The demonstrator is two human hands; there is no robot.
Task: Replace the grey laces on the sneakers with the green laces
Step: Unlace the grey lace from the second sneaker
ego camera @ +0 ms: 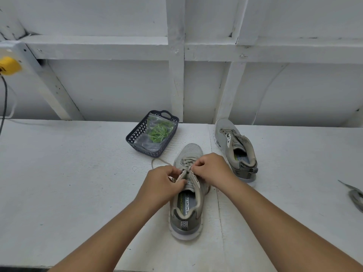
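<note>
A grey sneaker (186,211) stands in front of me, toe pointing away, with a grey lace (187,160) through its eyelets. My left hand (164,181) grips the left edge of the sneaker's lace-up opening, thumb against the tongue. My right hand (211,167) pinches the grey lace near the top eyelets. A loose end of the lace (157,160) loops out onto the table at the left. The second grey sneaker (235,148) stands at the back right without a lace. Green laces (158,132) lie in a clear bag inside a dark blue basket (135,134).
A white table (68,183) carries everything, backed by a white framed wall. A bundle of grey lace (355,196) lies at the table's right edge. A yellow object (8,65) with a dark cable hangs at the far left.
</note>
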